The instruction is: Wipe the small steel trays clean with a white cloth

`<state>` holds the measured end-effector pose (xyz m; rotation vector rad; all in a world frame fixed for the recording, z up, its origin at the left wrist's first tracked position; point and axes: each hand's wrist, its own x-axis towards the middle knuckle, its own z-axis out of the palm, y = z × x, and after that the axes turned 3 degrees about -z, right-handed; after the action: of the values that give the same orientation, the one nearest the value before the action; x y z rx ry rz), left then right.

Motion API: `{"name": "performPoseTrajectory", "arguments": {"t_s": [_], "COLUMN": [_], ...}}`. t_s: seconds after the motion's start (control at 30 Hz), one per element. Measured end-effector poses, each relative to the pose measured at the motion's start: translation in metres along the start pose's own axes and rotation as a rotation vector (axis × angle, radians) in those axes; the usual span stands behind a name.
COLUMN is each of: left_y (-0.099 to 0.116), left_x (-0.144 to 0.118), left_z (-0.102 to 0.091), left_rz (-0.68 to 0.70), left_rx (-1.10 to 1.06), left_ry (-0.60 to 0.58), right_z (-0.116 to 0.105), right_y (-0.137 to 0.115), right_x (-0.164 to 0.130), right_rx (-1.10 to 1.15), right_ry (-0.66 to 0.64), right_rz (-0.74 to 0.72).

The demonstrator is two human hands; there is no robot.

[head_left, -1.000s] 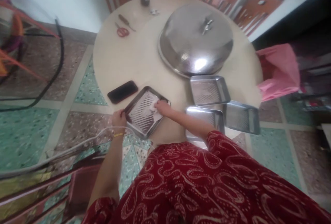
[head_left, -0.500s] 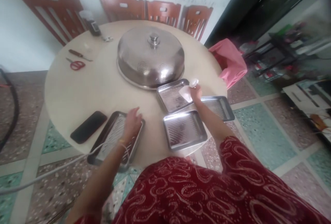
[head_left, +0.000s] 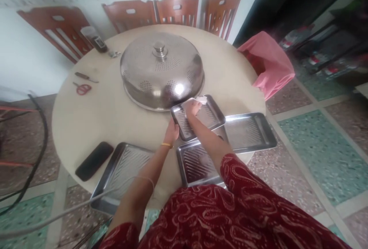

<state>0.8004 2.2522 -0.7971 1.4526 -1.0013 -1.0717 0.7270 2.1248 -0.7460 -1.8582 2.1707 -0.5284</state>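
Your right hand [head_left: 193, 108] is down flat inside the ribbed steel tray [head_left: 198, 117] that sits at 6 o'clock off the big perforated dome cover [head_left: 161, 73], and the fingers are closed loosely over a white cloth [head_left: 201, 99], pressing it onto the tray floor near the far rim. Your left hand [head_left: 172, 131] is at the tray's near-left corner, fingers curled on the rim there; how firmly it grips, I cannot tell, since the fingertips are hidden under the edge. So the tray lies directly between your two hands: the left at its 8 o'clock corner, the right over its 12 o'clock half. Its long axis runs from 10 o'clock to 4 o'clock across the round table [head_left: 94, 111], and the unwiped stretch lies toward 4 o'clock from your cloth hand, which is clearly the nearer one to it. Two more trays overlap this one, the nearest tray [head_left: 198, 164] at 6 o'clock and the right-hand tray [head_left: 253, 132] at 4 o'clock. A fourth tray [head_left: 120, 172] hangs over the table edge at 8 o'clock, just beside a black phone [head_left: 94, 161].
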Motion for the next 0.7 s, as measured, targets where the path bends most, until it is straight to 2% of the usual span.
{"name": "performPoseTrajectory", "arguments": {"t_s": [0.07, 0.13, 0.23, 0.47, 0.6, 0.7], "left_y": [-0.001, 0.001, 0.003, 0.008, 0.014, 0.015], "left_x": [0.000, -0.001, -0.002, -0.005, -0.006, -0.005], "left_z": [-0.001, -0.003, -0.006, 0.002, 0.009, 0.009], "left_rz": [0.007, 0.039, 0.000, -0.204, -0.228, -0.225], "left_rx": [-0.007, -0.003, 0.063, 0.145, 0.137, 0.128], "left_ry": [-0.003, -0.009, 0.006, 0.186, 0.275, 0.296], "right_z": [0.010, 0.013, 0.004, -0.035, -0.062, -0.090], "right_y": [-0.015, -0.024, -0.023, 0.011, 0.031, 0.050], "right_x": [-0.023, -0.044, -0.057, -0.051, -0.064, -0.058], "right_rx": [0.032, 0.066, 0.062, -0.174, -0.272, -0.337], "right_ry": [-0.098, -0.215, -0.405, -0.791, -1.020, -1.116], "right_rz": [-0.067, -0.195, -0.366, -0.631, -0.770, -0.770]}}
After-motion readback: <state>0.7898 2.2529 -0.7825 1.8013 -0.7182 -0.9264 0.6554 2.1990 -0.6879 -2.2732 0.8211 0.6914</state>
